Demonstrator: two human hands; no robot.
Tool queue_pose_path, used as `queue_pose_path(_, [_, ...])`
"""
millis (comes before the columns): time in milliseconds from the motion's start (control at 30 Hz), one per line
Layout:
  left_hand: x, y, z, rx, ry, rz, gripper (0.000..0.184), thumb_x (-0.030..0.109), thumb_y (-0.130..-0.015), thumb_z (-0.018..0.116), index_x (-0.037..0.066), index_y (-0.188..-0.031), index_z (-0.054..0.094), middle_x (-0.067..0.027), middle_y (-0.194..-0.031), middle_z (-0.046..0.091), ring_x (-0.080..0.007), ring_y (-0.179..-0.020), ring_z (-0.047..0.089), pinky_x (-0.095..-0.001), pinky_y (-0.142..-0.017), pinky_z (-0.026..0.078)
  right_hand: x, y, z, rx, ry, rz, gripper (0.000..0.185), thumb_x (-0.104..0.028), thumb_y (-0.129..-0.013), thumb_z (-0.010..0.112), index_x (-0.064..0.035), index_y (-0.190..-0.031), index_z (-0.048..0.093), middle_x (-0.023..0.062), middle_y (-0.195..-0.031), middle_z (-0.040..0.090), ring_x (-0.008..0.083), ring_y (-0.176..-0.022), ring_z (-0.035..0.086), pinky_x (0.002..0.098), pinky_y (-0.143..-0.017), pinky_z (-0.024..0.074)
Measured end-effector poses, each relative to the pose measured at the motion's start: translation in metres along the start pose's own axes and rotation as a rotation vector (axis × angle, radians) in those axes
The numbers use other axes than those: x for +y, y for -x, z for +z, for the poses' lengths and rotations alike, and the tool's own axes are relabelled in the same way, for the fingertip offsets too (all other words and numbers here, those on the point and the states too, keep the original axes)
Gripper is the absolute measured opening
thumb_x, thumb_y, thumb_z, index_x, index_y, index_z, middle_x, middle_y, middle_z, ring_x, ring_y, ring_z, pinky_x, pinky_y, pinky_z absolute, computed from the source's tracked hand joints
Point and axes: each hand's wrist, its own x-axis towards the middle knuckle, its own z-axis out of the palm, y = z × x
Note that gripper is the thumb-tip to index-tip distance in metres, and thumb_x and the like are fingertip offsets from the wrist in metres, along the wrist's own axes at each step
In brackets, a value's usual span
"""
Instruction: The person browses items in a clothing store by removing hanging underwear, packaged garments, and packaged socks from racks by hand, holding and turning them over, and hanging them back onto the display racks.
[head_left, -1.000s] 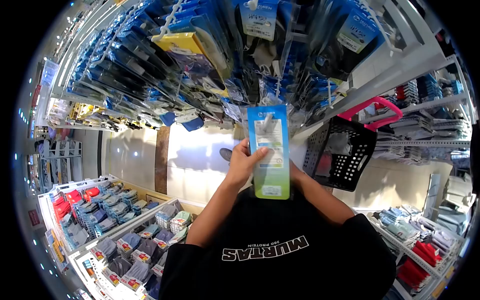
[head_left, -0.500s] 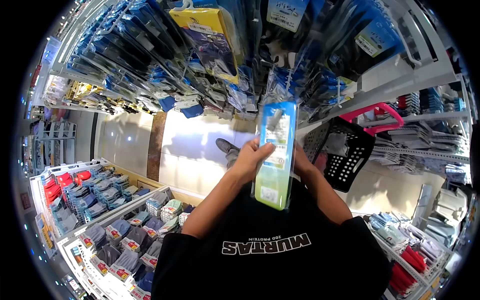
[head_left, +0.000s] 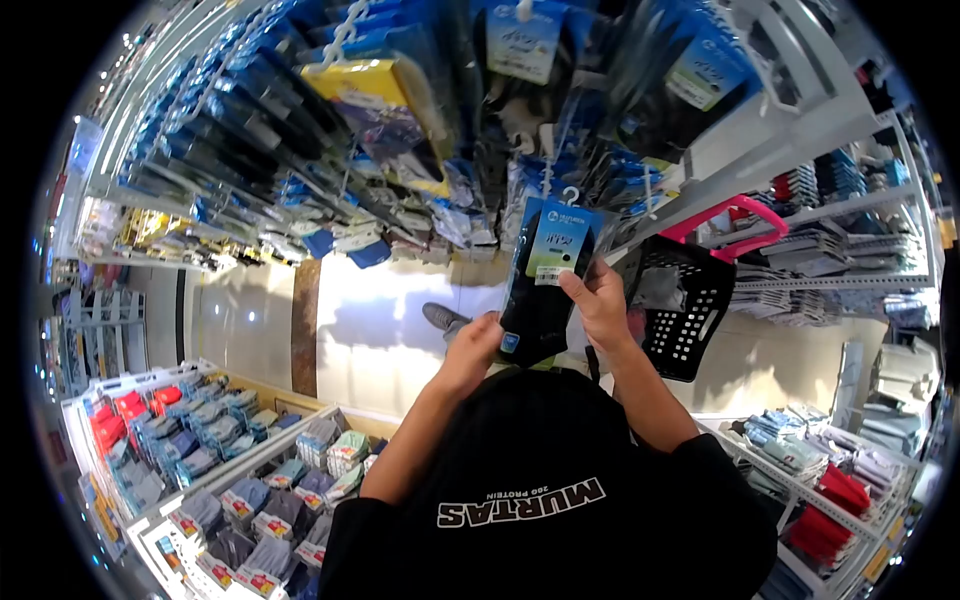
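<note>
A flat plastic pack of black garment [head_left: 538, 322], with a blue header card and a white hook on top, is held upright in front of my chest. What kind of garment is folded inside I cannot make out. My left hand [head_left: 472, 352] pinches the lower left edge of the pack. On its right side, my right hand [head_left: 603, 303] grips it, thumb on the front near the barcode label and other fingers behind. Just beyond it, similar packs [head_left: 525, 50] hang on hooks, one yellow pack [head_left: 375, 95] among them.
A black shopping basket [head_left: 685, 325] with a pink handle [head_left: 745, 225] stands to the right, a package inside. Bins of folded goods [head_left: 250, 510] lie at the lower left. Shelves of packaged items [head_left: 830, 260] line the right, with red items [head_left: 835, 505] lower down.
The pack has turned from its green and blue printed back to its front, showing the black garment. My left hand has moved to the lower left edge; my right hand now shows on the right side.
</note>
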Motion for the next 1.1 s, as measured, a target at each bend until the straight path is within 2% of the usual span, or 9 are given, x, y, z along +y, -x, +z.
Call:
queue_pose_path(100, [-0.001, -0.006, 0.012, 0.027, -0.381, 0.206, 0.016, 0.014, -0.095, 0.063, 0.000, -0.102, 0.060, 0.0026, -0.085, 0.061, -0.0059, -0.079, 0.054, -0.0228, -0.073, 0.045, -0.011, -0.004, -0.005, 0.040, 0.058, -0.126, 0.025, -0.012, -0.093, 0.066, -0.0015, -0.114, 0.060, 0.0028, -0.106, 0.066, 0.0099, -0.095, 0.060, 0.0257, -0.090, 0.0451])
queue_pose_path(267, [-0.003, -0.025, 0.028, 0.095, -0.501, 0.295, 0.025, 0.018, -0.093, 0.065, -0.002, -0.108, 0.061, -0.0023, -0.087, 0.065, -0.0081, -0.079, 0.058, -0.0243, -0.072, 0.047, -0.041, -0.026, -0.026, 0.257, -0.022, -0.369, 0.018, -0.007, -0.092, 0.065, -0.0034, -0.110, 0.063, 0.0004, -0.102, 0.066, 0.0067, -0.086, 0.059, 0.0216, -0.079, 0.0465])
queue_pose_path(367, [-0.011, -0.025, 0.018, 0.049, -0.561, 0.162, 0.027, 0.017, -0.095, 0.063, -0.003, -0.113, 0.059, -0.0059, -0.098, 0.068, -0.0101, -0.090, 0.061, -0.0254, -0.081, 0.048, -0.093, -0.043, -0.041, 0.400, 0.056, -0.556, 0.014, -0.010, -0.094, 0.064, -0.0031, -0.106, 0.063, 0.0015, -0.102, 0.066, 0.0068, -0.091, 0.059, 0.0240, -0.086, 0.0447])
queue_pose_path(400, [-0.018, -0.024, 0.018, 0.096, -0.515, 0.188, 0.026, 0.019, -0.093, 0.066, -0.003, -0.107, 0.063, -0.0037, -0.087, 0.066, -0.0090, -0.079, 0.059, -0.0257, -0.073, 0.049, -0.109, -0.049, -0.044, 0.390, 0.112, -0.648, 0.016, -0.011, -0.094, 0.063, -0.0028, -0.108, 0.062, 0.0020, -0.103, 0.066, 0.0071, -0.092, 0.059, 0.0242, -0.087, 0.0447])
queue_pose_path(600, [-0.028, -0.017, 0.018, 0.046, -0.517, 0.145, 0.026, 0.019, -0.093, 0.066, -0.003, -0.108, 0.062, -0.0031, -0.085, 0.065, -0.0083, -0.078, 0.059, -0.0244, -0.071, 0.048, -0.166, -0.078, -0.038, 0.413, 0.266, -0.782, 0.012, -0.013, -0.091, 0.069, -0.0060, -0.089, 0.060, -0.0062, -0.076, 0.056, -0.0002, -0.064, 0.045, 0.0169, -0.053, 0.0335])
queue_pose_path(667, [-0.028, -0.015, 0.018, 0.056, -0.516, 0.149, 0.027, 0.019, -0.093, 0.065, -0.003, -0.108, 0.062, -0.0033, -0.085, 0.066, -0.0085, -0.079, 0.059, -0.0245, -0.071, 0.048, -0.168, -0.092, -0.042, 0.349, 0.303, -0.759, 0.013, -0.013, -0.091, 0.070, -0.0062, -0.086, 0.060, -0.0078, -0.071, 0.052, -0.0008, -0.060, 0.040, 0.0184, -0.050, 0.0292])
queue_pose_path(833, [-0.029, -0.008, 0.011, 0.108, -0.544, 0.152, 0.028, 0.021, -0.093, 0.064, -0.004, -0.107, 0.063, -0.0043, -0.086, 0.066, -0.0095, -0.079, 0.060, -0.0252, -0.073, 0.048, -0.158, -0.106, -0.052, 0.456, 0.575, -0.651, 0.019, -0.017, -0.087, 0.075, -0.0041, -0.088, 0.061, -0.0071, -0.068, 0.049, 0.0021, -0.059, 0.041, 0.0222, -0.053, 0.0327])
queue_pose_path(1033, [-0.038, -0.004, 0.000, 0.124, -0.533, 0.113, 0.027, 0.019, -0.094, 0.063, -0.004, -0.107, 0.062, -0.0054, -0.089, 0.068, -0.0107, -0.084, 0.062, -0.0251, -0.078, 0.049, -0.114, -0.098, -0.058, 0.568, 0.732, -0.751, 0.036, -0.013, -0.087, 0.074, 0.0017, -0.115, 0.057, 0.0054, -0.096, 0.061, 0.0111, -0.086, 0.058, 0.0241, -0.078, 0.0485])
queue_pose_path(1100, [-0.041, -0.005, -0.004, 0.135, -0.497, 0.136, 0.027, 0.020, -0.094, 0.063, -0.004, -0.107, 0.063, -0.0055, -0.088, 0.067, -0.0110, -0.081, 0.061, -0.0258, -0.075, 0.049, -0.091, -0.090, -0.080, 0.536, 0.716, -0.651, 0.043, -0.014, -0.088, 0.072, 0.0026, -0.123, 0.054, 0.0089, -0.109, 0.061, 0.0156, -0.098, 0.061, 0.0286, -0.087, 0.0493])
